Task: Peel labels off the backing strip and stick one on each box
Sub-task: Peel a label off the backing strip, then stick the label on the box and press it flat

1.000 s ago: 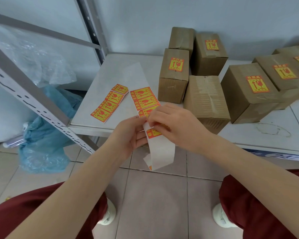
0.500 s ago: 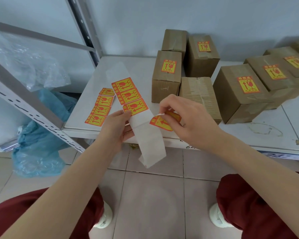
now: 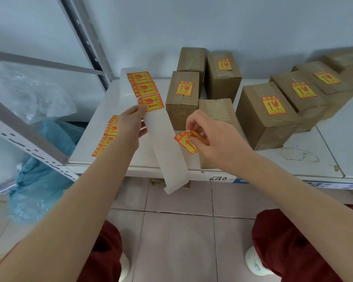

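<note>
While the left hand [image 3: 130, 125] grips the white strip [image 3: 167, 147], the right hand [image 3: 210, 137] pinches a sticker [image 3: 185, 141] at its edge between fingertips [image 3: 192, 127], thin, floppy and probably sticky, near the plain box [image 3: 216, 108].

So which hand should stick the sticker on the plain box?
The right hand: it already pinches the peeled label right beside the unlabelled box. The left hand is busy holding the backing strip.

Right hand [image 3: 214, 139] hides most of the unlabelled box [image 3: 216, 108]
</note>
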